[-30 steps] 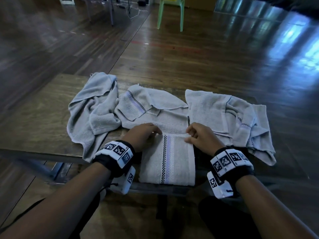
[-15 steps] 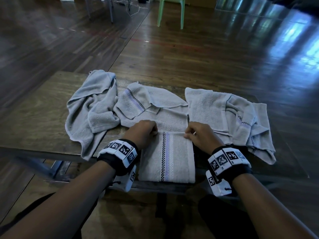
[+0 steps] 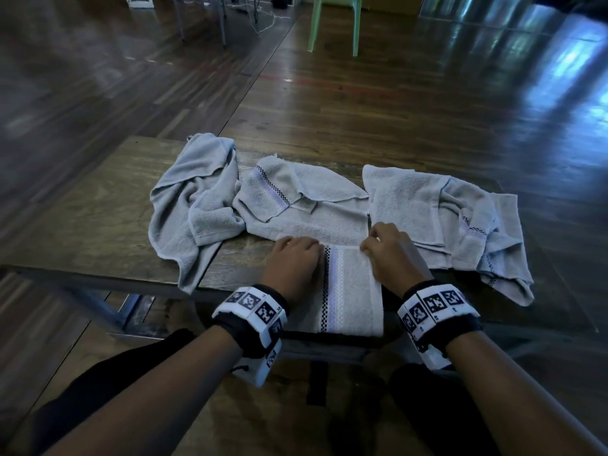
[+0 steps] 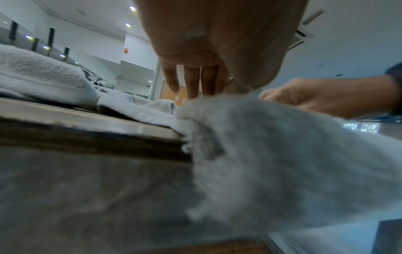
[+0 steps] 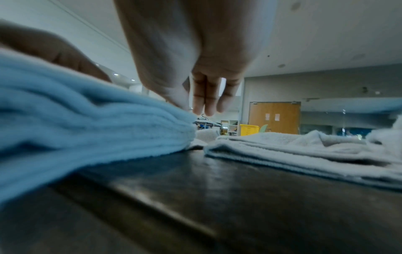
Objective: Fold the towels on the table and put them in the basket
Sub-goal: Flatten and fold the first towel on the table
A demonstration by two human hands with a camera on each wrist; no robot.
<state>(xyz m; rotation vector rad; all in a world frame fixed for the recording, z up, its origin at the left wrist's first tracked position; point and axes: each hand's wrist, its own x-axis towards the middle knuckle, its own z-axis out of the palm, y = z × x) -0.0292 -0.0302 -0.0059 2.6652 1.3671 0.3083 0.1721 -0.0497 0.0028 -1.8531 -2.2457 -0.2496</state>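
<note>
A folded grey towel (image 3: 352, 291) with a black checkered and lilac stripe lies at the near edge of the wooden table (image 3: 92, 225), and part of it hangs over that edge. My left hand (image 3: 297, 248) pinches its far left corner. My right hand (image 3: 378, 245) pinches its far right corner. In the left wrist view the fingers (image 4: 193, 86) point down behind the towel's edge (image 4: 282, 154). In the right wrist view the thumb (image 5: 178, 101) sits on the layered towel (image 5: 87, 120). No basket is in view.
Three unfolded grey towels lie behind the folded one: a crumpled one at the left (image 3: 194, 205), one in the middle (image 3: 306, 209), one at the right (image 3: 444, 218). Beyond the table are a dark wooden floor and a green chair (image 3: 335, 21).
Both hands have closed in on the towel's far edge and now hold its two corners. The towel lies much as before.
</note>
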